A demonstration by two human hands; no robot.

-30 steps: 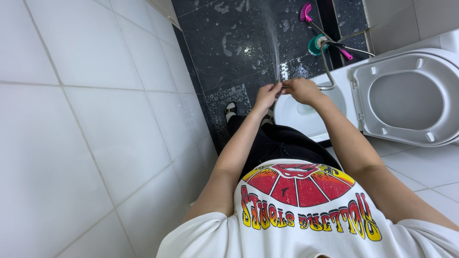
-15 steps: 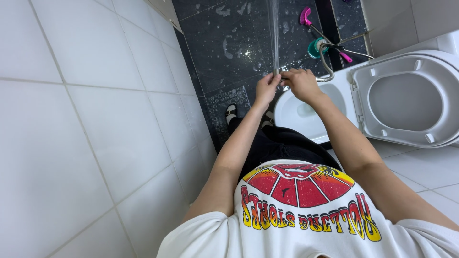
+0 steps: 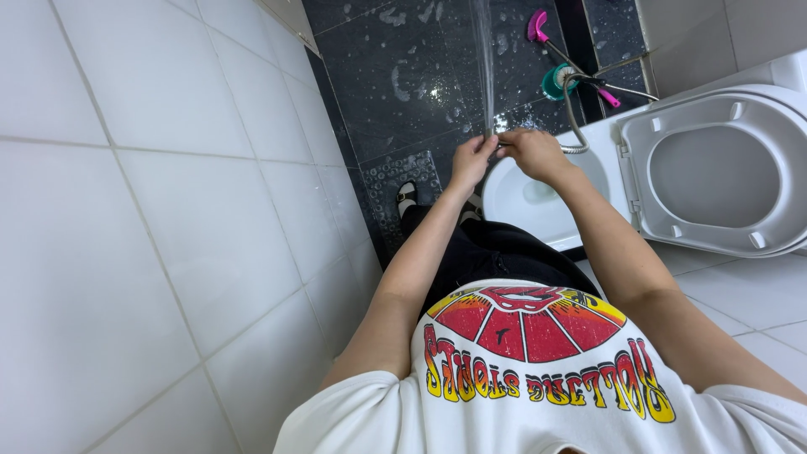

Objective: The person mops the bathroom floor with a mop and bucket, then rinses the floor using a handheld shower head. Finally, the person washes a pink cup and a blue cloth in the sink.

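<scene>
My left hand [image 3: 471, 160] and my right hand [image 3: 530, 150] meet over the rim of a white toilet bowl [image 3: 521, 202]. Both pinch a small metal spray head [image 3: 498, 139] on a silver flexible hose [image 3: 572, 113]. A thin jet of water [image 3: 484, 59] shoots from the spray head across the dark wet floor tiles [image 3: 412, 76]. The fingers hide most of the spray head.
The toilet's seat and lid [image 3: 714, 168] stand raised at the right. A pink-handled brush in a teal holder [image 3: 559, 80] stands on the dark floor beyond the bowl. White wall tiles [image 3: 143, 219] fill the left. My foot in a sandal [image 3: 407, 193] rests on the dark floor.
Both hands have shifted slightly to the right and further from me over the bowl. The water jet has grown into a longer, straighter stream.
</scene>
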